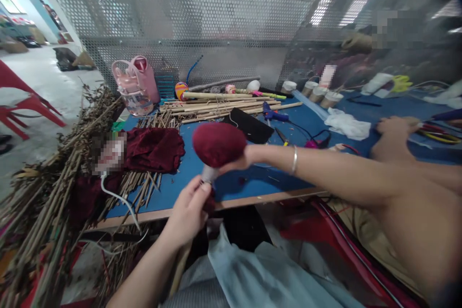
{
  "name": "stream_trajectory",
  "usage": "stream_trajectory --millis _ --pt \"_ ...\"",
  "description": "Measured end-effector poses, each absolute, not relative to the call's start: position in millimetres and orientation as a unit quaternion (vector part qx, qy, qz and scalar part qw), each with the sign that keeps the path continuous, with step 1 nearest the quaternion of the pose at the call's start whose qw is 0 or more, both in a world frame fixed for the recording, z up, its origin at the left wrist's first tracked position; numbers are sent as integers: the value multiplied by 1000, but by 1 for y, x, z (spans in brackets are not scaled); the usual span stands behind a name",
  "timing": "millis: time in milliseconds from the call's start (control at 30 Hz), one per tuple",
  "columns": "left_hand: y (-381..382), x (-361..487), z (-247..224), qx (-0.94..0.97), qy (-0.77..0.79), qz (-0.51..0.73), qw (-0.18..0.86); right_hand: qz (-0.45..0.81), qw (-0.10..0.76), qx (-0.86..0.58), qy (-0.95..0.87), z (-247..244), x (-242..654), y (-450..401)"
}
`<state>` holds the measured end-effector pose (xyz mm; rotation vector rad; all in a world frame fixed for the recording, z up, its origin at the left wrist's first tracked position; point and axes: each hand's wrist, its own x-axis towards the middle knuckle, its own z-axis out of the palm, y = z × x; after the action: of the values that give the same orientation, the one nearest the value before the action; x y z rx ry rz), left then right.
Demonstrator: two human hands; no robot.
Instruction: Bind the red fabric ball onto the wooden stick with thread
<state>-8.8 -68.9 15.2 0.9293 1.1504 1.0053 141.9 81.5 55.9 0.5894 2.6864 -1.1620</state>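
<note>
A rounded dark red velvet head on a pale neck stands over the blue table's front part. My left hand is closed round the stick just below the neck, thumb on top. From the right comes my right hand, a silver bangle on its wrist; it lies against the underside of the velvet head, its fingers mostly hidden behind it. Below the neck hangs a bit of dark red cloth, and a stick runs down under my left hand. More dark red velvet is spread to the left on the table.
Thin sticks, a black cloth, a blue glue gun, white tissue and a pink bottle lie further back. Dry branches crowd the left. Another person's hand rests at right. A perforated metal screen stands behind.
</note>
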Motion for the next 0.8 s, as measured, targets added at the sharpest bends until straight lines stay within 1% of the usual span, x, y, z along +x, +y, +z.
stream_trajectory --millis 67,133,233,400,600,733,800 --pt "-60 -14 7 369 524 472 606 -363 20 186 913 47 150 59" --pt "-54 -15 0 376 517 463 614 -316 -14 148 937 50 155 40" --pt "-52 -10 -6 406 499 450 619 -243 8 111 964 69 158 25" --pt "-53 -4 -4 401 468 452 645 -110 57 122 985 91 161 15" --pt "-52 1 -1 379 462 429 677 46 30 66 996 108 151 17" --pt "-54 6 0 357 482 384 702 111 59 45 991 122 137 28" --pt "-56 6 1 352 489 376 704 130 57 50 989 125 131 32"
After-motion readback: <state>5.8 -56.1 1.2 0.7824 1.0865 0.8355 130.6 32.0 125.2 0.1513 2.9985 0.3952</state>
